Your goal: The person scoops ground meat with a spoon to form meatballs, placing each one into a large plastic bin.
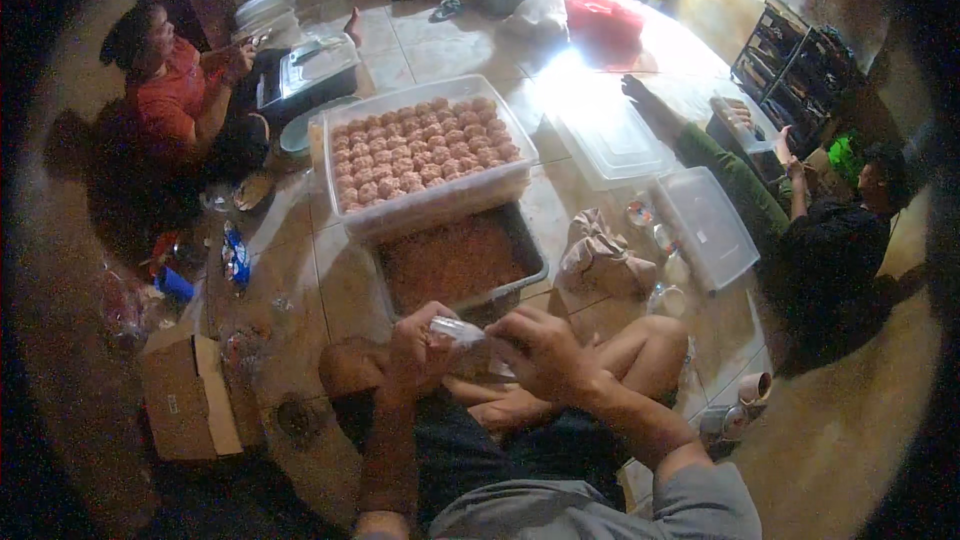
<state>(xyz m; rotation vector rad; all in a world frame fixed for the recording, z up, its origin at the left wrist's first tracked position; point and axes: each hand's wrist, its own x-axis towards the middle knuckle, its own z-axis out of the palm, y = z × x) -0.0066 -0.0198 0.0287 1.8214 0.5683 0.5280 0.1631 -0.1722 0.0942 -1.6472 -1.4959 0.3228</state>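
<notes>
My left hand [424,337] is closed around a small clear plastic bag [456,330] above my crossed legs. My right hand [540,352] pinches the bag's other side; what the bag holds is hard to tell. In front of me a clear plastic tub [442,191] holds many round, reddish-brown balls [405,157] in rows. It rests over the far part of a dark plastic tub [540,274], which contains a reddish-brown, crumbly mass [450,259].
Clear lids [709,225] and a crumpled paper bag [604,255] lie to the right. A cardboard box [187,397] and a blue packet [235,255] are at left. One person [169,97] sits at left, another [832,240] at right. A red container [604,30] stands farther off.
</notes>
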